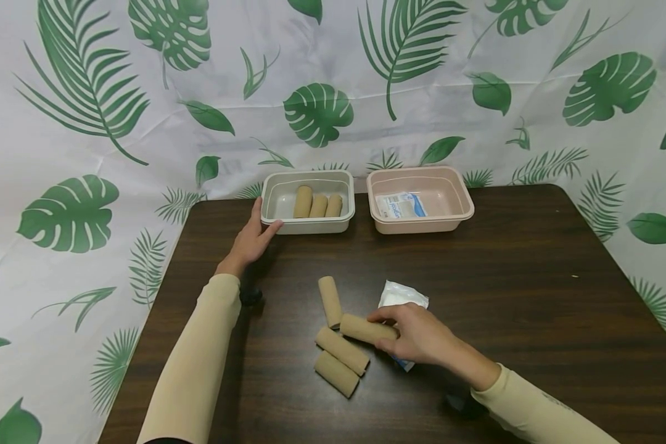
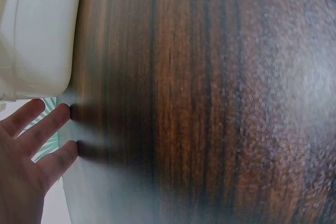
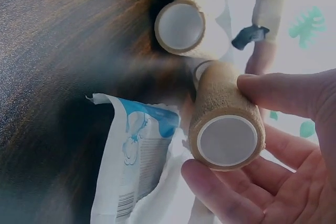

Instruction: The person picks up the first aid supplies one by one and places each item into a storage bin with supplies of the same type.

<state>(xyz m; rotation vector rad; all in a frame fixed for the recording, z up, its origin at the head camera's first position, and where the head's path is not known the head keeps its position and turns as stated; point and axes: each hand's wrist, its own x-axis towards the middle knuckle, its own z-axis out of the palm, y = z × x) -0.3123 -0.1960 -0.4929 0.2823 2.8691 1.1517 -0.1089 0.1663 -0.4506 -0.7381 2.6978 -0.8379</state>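
My right hand [image 1: 416, 333] grips a tan bandage roll [image 1: 368, 328] between thumb and fingers. The right wrist view shows the roll's crinkled surface and the pale round core [image 3: 227, 140] at its end. Three more rolls [image 1: 342, 351] lie just left of that hand. Partly under it is a white-and-blue packet [image 3: 142, 156]. My left hand [image 1: 250, 240] is at the left end of the grey bin [image 1: 308, 227], fingers spread along its side and thumb at the front rim. In the left wrist view those fingers [image 2: 47, 124] look straight beside the bin's corner. Three rolls [image 1: 318, 205] lie inside it.
To the right of the grey bin stands a pink bin [image 1: 422, 226] holding a similar white-and-blue packet [image 1: 401, 205]. Both bins sit at the far edge of the dark wooden table [image 1: 522, 296]. A white cloth with green leaves [image 1: 322, 114] hangs right behind them.
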